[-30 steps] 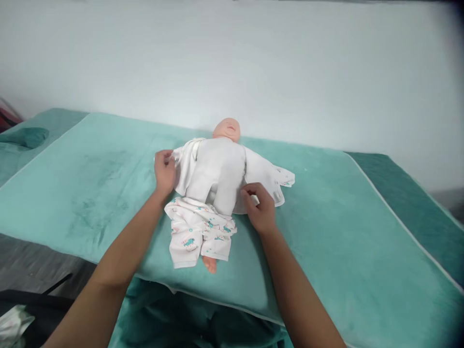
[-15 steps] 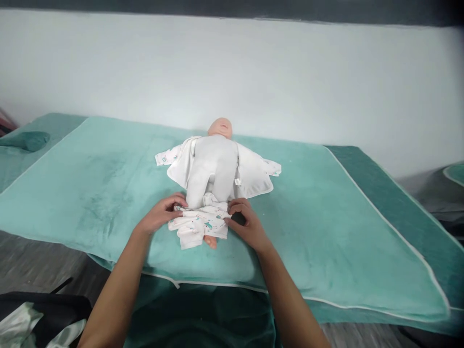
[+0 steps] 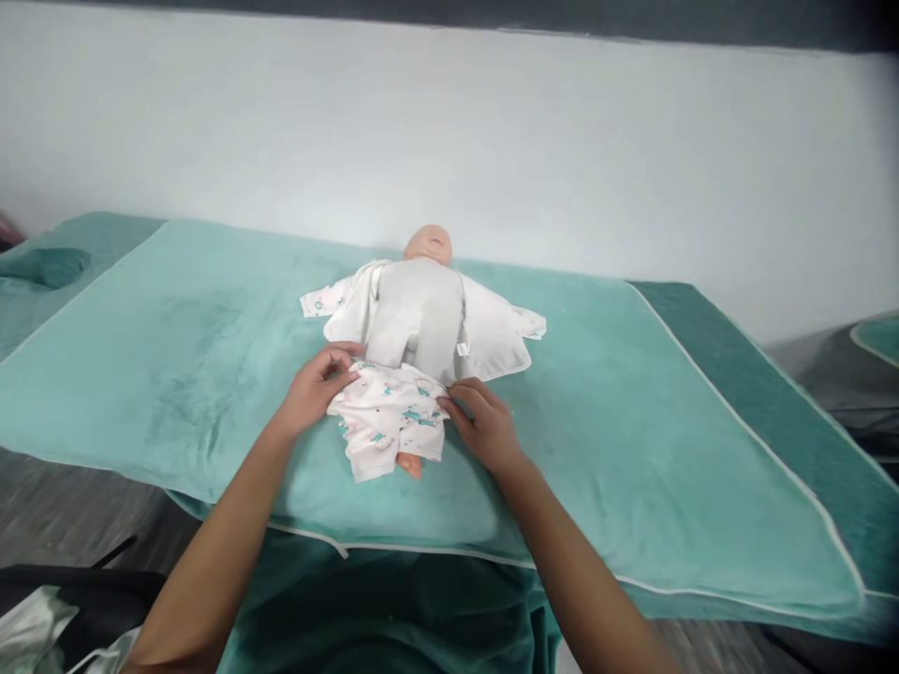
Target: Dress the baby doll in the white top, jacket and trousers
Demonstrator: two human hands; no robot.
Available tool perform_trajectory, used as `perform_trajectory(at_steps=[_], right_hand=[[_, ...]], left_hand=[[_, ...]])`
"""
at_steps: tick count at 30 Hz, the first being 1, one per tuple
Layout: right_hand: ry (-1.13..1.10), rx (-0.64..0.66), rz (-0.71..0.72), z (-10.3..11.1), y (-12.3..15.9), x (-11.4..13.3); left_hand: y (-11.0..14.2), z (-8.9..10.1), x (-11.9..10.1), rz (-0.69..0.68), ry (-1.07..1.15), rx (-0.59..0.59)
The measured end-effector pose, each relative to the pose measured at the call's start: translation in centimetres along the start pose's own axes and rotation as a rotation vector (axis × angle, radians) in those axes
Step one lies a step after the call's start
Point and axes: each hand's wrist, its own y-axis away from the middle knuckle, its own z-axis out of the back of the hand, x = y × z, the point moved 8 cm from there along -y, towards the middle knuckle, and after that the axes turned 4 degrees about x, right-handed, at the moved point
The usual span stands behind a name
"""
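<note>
A baby doll (image 3: 420, 304) with a pale cloth body lies on its back, head away from me. Its white printed jacket (image 3: 492, 328) is spread open at both sides. Printed baby trousers (image 3: 393, 417) cover the lower legs, and one foot (image 3: 409, 464) shows at a leg opening. My left hand (image 3: 324, 384) pinches the waistband at its left edge. On the opposite edge, my right hand (image 3: 481, 421) grips the waistband between thumb and fingers. The doll's thighs are bare of the trousers above the waistband.
A light green plush cover (image 3: 632, 449) lies over the bed, against a white wall (image 3: 449, 140). A face hole (image 3: 52, 267) is at the far left. At the lower left, a black chair (image 3: 91, 599) bears pale cloth (image 3: 35, 627).
The trousers' waistband has moved up the doll's legs, and the bunched fabric is spread flatter. My left hand has moved up with it; my right hand has shifted slightly.
</note>
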Motion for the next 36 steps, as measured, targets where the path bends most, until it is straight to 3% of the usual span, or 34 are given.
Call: perform_trajectory(at_steps=[3,8,12,15,20,27,30,36], right_hand=[[-0.082,0.001,-0.034,0.1,0.0,-0.5],[-0.155,-0.015,-0.038,0.3,0.5,-0.5],[-0.223,0.001,-0.042,0.2,0.5,-0.3],[-0.272,0.061,-0.019,0.0,0.4,0.0],[-0.248,0.106,0.04,-0.1,0.3,0.4],[-0.074,-0.08,-0.289,-0.2,1.0,-2.6],[-0.004,-0.13,-0.359,-0.1,0.6,-3.4],[0.03,-0.298,-0.151,1.3,-2.0,-2.3]], left_hand=[[-0.7,-0.4,1.4,0.055,0.041,-0.036],[-0.4,-1.1,4.0,0.182,0.059,0.071],[0.3,-1.4,3.6,0.155,0.054,0.205],[0.5,-1.5,3.3,0.118,0.052,0.239],[0.5,-1.1,3.1,0.063,0.089,0.181],[0.7,-1.1,2.4,0.04,0.152,0.086],[0.2,-1.4,2.0,0.038,0.22,0.013],[-2.3,-2.1,0.1,0.077,0.247,-0.028]])
